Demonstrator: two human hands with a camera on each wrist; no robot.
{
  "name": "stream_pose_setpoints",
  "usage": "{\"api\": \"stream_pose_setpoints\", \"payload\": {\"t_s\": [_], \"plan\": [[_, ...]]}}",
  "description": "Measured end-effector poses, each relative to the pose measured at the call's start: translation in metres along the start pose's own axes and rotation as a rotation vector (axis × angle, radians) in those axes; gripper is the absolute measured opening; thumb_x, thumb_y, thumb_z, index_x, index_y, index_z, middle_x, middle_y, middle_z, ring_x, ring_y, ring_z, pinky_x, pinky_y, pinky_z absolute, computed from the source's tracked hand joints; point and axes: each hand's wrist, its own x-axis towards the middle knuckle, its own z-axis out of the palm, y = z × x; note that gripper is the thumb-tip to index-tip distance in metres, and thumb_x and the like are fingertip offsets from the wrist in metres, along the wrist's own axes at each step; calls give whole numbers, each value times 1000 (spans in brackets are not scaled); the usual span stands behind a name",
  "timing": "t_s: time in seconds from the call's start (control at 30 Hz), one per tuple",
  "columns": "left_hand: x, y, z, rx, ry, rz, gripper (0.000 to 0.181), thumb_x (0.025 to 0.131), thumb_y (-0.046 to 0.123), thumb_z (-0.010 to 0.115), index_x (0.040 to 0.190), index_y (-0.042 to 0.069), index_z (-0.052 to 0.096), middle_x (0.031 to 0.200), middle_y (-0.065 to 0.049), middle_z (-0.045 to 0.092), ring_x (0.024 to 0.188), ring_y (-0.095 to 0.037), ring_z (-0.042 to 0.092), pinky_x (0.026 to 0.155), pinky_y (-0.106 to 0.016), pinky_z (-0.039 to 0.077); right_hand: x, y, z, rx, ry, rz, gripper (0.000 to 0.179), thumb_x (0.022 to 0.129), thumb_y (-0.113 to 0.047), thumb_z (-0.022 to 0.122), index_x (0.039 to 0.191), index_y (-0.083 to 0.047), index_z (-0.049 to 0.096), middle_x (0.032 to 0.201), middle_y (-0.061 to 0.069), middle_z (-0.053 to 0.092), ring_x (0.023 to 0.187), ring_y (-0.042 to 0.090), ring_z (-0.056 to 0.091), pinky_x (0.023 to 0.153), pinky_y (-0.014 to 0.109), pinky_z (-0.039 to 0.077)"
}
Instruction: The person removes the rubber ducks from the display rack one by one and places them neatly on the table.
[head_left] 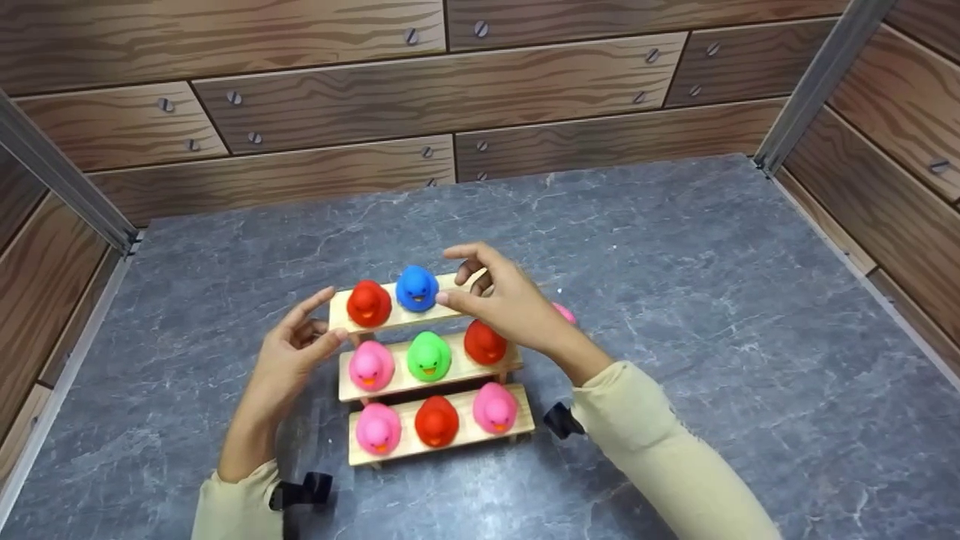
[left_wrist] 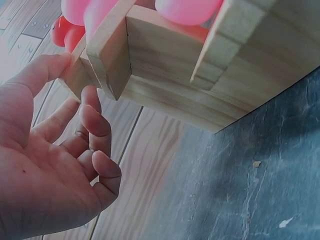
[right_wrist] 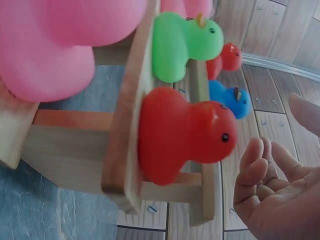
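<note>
A three-tier wooden display stand (head_left: 397, 319) bears rubber ducks. My left hand (head_left: 289, 360) holds the left end of its top shelf between thumb and index finger. The other fingers curl loosely in the left wrist view. My right hand (head_left: 514, 304) hovers over the right part of the top shelf, thumb and index finger apart, holding nothing. Its thumb tip is close beside a blue duck (head_left: 417, 289); whether they touch I cannot tell. A red duck (head_left: 369, 304) sits left of the blue one. On the middle shelf are a pink duck (head_left: 371, 366), a green duck (head_left: 429, 356) and another red duck (right_wrist: 175, 135).
The bottom shelf bears a pink duck (head_left: 378, 429), a red duck (head_left: 436, 421) and another pink duck (head_left: 495, 408). A pink object (head_left: 565, 313), mostly hidden, lies beyond my right wrist. Wood-patterned walls (head_left: 435, 97) enclose the grey marbled surface (head_left: 697, 300).
</note>
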Motion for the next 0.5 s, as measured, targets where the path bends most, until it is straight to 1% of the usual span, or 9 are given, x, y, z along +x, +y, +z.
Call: {"api": "stream_pose_setpoints", "payload": {"t_s": [0.13, 0.23, 0.5], "plan": [[0, 0, 0, 3, 3, -2, 56, 89, 6, 68, 141, 15, 49, 84, 1, 61, 75, -8, 54, 70, -20, 46, 4, 0, 7, -20, -32, 32, 49, 87, -20, 72, 132, -10, 53, 99, 5, 53, 74, 14, 50, 68, 24, 44], [-1, 0, -1, 6, 9, -4, 56, 89, 6, 68, 141, 15, 49, 84, 1, 61, 75, -8, 55, 69, -20, 45, 8, 1, 14, -32, -56, 50, 51, 87, -21, 72, 132, -11, 53, 98, 4, 52, 73, 13, 50, 69, 24, 44], [0, 0, 0, 22, 10, 6, 57, 88, 7, 69, 141, 15, 49, 85, 1, 60, 75, -9, 53, 66, -21, 42, 12, 1, 23, -69, -55, 45, 53, 85, -21, 74, 133, -10, 55, 95, 3, 53, 76, 14, 51, 73, 24, 44]]}}
